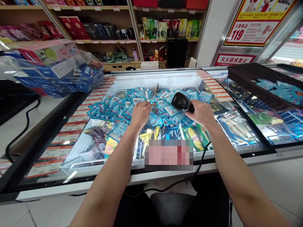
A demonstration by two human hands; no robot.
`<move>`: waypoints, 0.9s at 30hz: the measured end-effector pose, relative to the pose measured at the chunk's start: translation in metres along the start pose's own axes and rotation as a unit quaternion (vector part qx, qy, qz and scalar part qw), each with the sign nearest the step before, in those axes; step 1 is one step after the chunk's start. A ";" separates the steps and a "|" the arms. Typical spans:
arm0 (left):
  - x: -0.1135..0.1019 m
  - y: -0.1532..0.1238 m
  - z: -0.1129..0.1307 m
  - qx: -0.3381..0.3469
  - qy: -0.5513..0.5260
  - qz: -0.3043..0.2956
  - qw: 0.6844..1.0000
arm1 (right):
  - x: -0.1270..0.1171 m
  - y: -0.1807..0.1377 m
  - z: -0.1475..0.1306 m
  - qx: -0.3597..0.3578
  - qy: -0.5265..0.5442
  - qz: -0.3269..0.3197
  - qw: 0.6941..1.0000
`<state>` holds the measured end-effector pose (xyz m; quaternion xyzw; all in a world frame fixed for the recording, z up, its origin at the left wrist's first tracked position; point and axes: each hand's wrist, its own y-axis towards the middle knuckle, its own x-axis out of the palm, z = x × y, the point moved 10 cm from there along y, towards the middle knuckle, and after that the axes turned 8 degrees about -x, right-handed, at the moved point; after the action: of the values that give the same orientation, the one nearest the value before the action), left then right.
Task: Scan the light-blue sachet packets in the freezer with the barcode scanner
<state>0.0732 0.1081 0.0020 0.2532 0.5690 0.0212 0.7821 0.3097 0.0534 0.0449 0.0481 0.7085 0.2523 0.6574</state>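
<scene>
My right hand point(203, 114) is wrapped round the handle of a black barcode scanner point(180, 101), its head tipped over a spread of small blue packets point(113, 104). To the left, my left hand point(141, 114) has its fingers pinched together at the edge of a blue packet point(155, 119) in the pile. The packets lie loosely overlapped on the glass top of a chest freezer point(78, 171), many with white barcode labels facing up. From the scanner a black cable point(201, 162) hangs down over the freezer's front edge.
At the left stands a plastic-wrapped stack of boxes point(56, 67). A dark brown basket point(251, 86) with more blue packets is at the right. Price labels point(68, 137) line the glass. Behind are stocked shelves point(99, 41) and a black box-shaped unit point(176, 53).
</scene>
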 end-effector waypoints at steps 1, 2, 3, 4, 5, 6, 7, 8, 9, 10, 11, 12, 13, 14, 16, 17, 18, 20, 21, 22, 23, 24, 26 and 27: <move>0.000 0.001 -0.003 -0.002 0.004 0.004 1.000 | 0.000 0.000 0.001 0.003 -0.001 -0.001 1.000; -0.002 0.001 -0.006 -0.007 0.009 0.008 1.000 | 0.000 0.000 0.001 0.005 -0.001 -0.003 1.000; -0.003 0.002 -0.009 -0.011 0.015 0.011 1.000 | 0.000 0.000 0.001 0.006 -0.001 -0.006 1.000; -0.004 0.002 -0.012 -0.016 0.024 0.014 0.999 | 0.000 0.000 0.001 0.006 -0.002 -0.009 1.000; -0.005 0.003 -0.015 -0.021 0.035 0.015 0.999 | 0.000 0.000 0.001 0.006 -0.003 -0.012 1.000; -0.006 0.003 -0.018 -0.025 0.047 0.015 0.998 | 0.000 0.000 0.001 0.005 -0.005 -0.015 1.000; -0.006 0.003 -0.020 -0.027 0.060 0.014 0.998 | -0.001 0.000 0.000 0.004 -0.007 -0.017 1.000; -0.006 0.004 -0.021 -0.028 0.073 0.012 0.997 | -0.001 0.000 0.000 0.004 -0.009 -0.018 1.000; -0.005 0.003 -0.021 -0.027 0.084 0.010 0.996 | -0.002 0.000 -0.001 0.004 -0.010 -0.019 1.000; -0.005 0.003 -0.021 -0.025 0.092 0.010 0.995 | -0.003 0.000 -0.001 0.005 -0.012 -0.019 1.000; -0.004 0.003 -0.019 -0.022 0.096 0.010 0.995 | -0.003 0.000 -0.001 0.007 -0.012 -0.020 1.000; -0.004 0.003 -0.017 -0.017 0.096 0.013 0.995 | -0.003 0.000 -0.001 0.008 -0.013 -0.021 1.000; -0.005 0.003 -0.014 -0.013 0.092 0.018 0.996 | -0.003 -0.001 -0.001 0.010 -0.013 -0.021 1.000; -0.007 0.003 -0.011 -0.009 0.084 0.026 0.996 | -0.003 -0.001 0.000 0.012 -0.013 -0.022 1.000; -0.011 0.003 -0.002 -0.005 0.054 0.043 0.998 | -0.002 0.000 0.000 0.014 -0.012 -0.021 1.000; -0.014 0.003 0.003 -0.004 0.032 0.052 0.998 | -0.002 0.000 0.000 0.014 -0.012 -0.020 1.000; -0.015 0.004 0.009 0.001 0.006 0.054 0.999 | -0.002 0.000 0.000 0.015 -0.012 -0.019 1.000; -0.016 0.004 0.023 0.014 -0.047 0.052 0.997 | -0.003 0.000 0.001 0.014 -0.012 -0.013 1.000; -0.014 0.005 0.031 0.026 -0.068 0.044 0.996 | -0.003 0.000 0.001 0.014 -0.013 -0.010 1.000; -0.012 0.005 0.038 0.036 -0.085 0.039 0.995 | -0.003 -0.001 0.002 0.014 -0.013 -0.007 1.000; -0.010 0.005 0.044 0.043 -0.095 0.033 0.994 | -0.004 -0.001 0.002 0.014 -0.013 -0.004 1.000; -0.007 0.005 0.049 0.046 -0.100 0.027 0.994 | -0.004 -0.001 0.002 0.014 -0.012 -0.002 1.000; -0.001 0.005 0.053 0.038 -0.096 0.018 0.994 | -0.005 -0.001 0.003 0.014 -0.010 0.002 1.000; 0.002 0.004 0.054 0.032 -0.091 0.014 0.995 | -0.005 -0.001 0.003 0.014 -0.010 0.004 1.000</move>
<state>0.1232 0.0927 0.0142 0.2871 0.4921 -0.0090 0.8218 0.3135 0.0517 0.0489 0.0628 0.7050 0.2443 0.6628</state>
